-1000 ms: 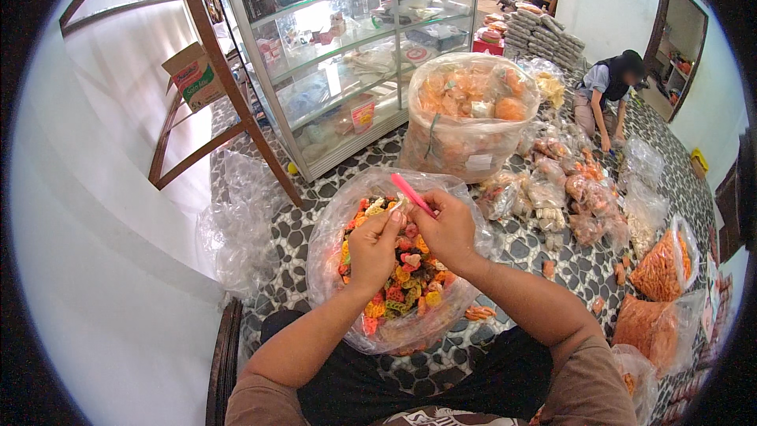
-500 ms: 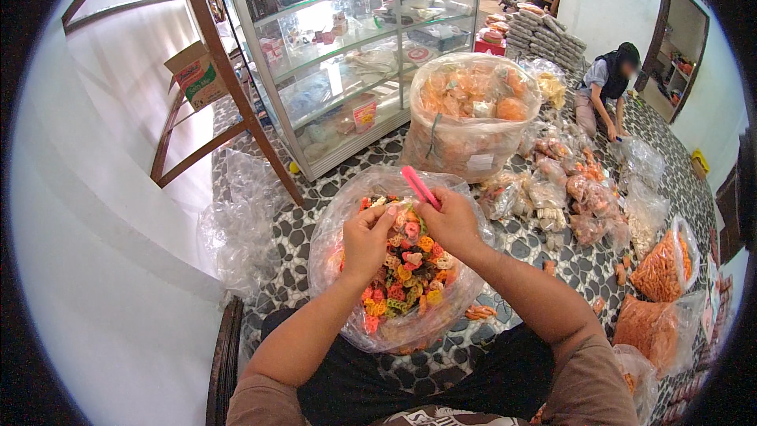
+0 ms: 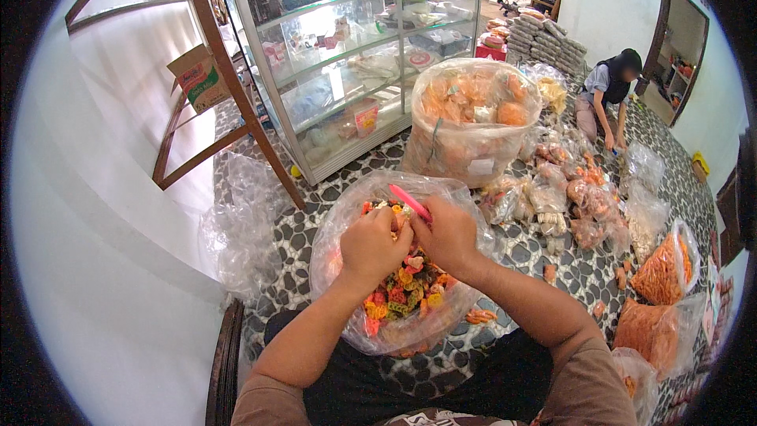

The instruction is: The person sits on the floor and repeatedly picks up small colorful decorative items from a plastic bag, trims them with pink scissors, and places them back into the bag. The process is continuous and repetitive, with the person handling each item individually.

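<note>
A large clear plastic bag [image 3: 330,284] stands between my knees, its mouth wide. Inside are colourful wheel-shaped snack pieces [image 3: 404,293] in red, orange, yellow and green. Over the bag's far side my right hand [image 3: 453,237] grips a slim bright pink tool [image 3: 406,199], whose far end points up and left; its exact kind does not show. My left hand [image 3: 374,244] is closed beside it, fingers curled and nearly touching the right. Whatever the left fingers pinch is hidden behind the hand.
A big sack of orange snack bags [image 3: 465,146] stands ahead, beside a glass display cabinet [image 3: 339,71]. Packed snack bags [image 3: 593,199] cover the floor at right, where another person [image 3: 607,99] crouches. A wooden frame [image 3: 252,122] and crumpled plastic [image 3: 240,225] lie left.
My left hand has turned over, its back now facing up, and its fingers have curled in toward the right hand. The pink tool has shifted slightly left and down.
</note>
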A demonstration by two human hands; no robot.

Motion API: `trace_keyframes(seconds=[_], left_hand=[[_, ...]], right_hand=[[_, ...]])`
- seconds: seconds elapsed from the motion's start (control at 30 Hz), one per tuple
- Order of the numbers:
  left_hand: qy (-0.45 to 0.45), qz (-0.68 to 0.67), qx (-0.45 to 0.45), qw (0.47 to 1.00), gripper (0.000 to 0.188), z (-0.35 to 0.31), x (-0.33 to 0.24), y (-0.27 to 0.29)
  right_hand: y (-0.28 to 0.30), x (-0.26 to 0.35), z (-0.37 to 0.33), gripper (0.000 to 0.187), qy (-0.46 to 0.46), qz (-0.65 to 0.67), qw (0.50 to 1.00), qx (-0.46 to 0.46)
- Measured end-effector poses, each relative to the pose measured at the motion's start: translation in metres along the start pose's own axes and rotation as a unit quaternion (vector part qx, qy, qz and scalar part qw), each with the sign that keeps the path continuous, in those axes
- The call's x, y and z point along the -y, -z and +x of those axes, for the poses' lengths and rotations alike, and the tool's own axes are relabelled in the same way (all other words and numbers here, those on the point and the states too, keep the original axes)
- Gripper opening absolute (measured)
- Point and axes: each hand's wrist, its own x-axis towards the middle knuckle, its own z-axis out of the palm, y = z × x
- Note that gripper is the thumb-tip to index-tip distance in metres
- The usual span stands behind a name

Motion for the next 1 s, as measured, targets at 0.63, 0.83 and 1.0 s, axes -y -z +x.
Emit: trace_keyframes(seconds=[0.63, 0.83, 1.0], left_hand=[[-0.09, -0.087, -0.035, 0.992, 0.015, -0.002, 0.013, -0.008], [-0.054, -0.161, -0.054, 0.984, 0.014, -0.003, 0.019, -0.009], [0.158, -0.514, -0.051, 0.842, 0.028, -0.009, 0.012, -0.014]], right_hand=[[0.01, -0.016, 0.016, 0.025, -0.065, 0.079, 0.994, 0.025], [0.0, -0.024, 0.021, 0.028, -0.115, 0.212, 0.97, 0.042], [-0.003, -0.023, 0.016, 0.023, -0.162, 0.4, 0.901, 0.038]])
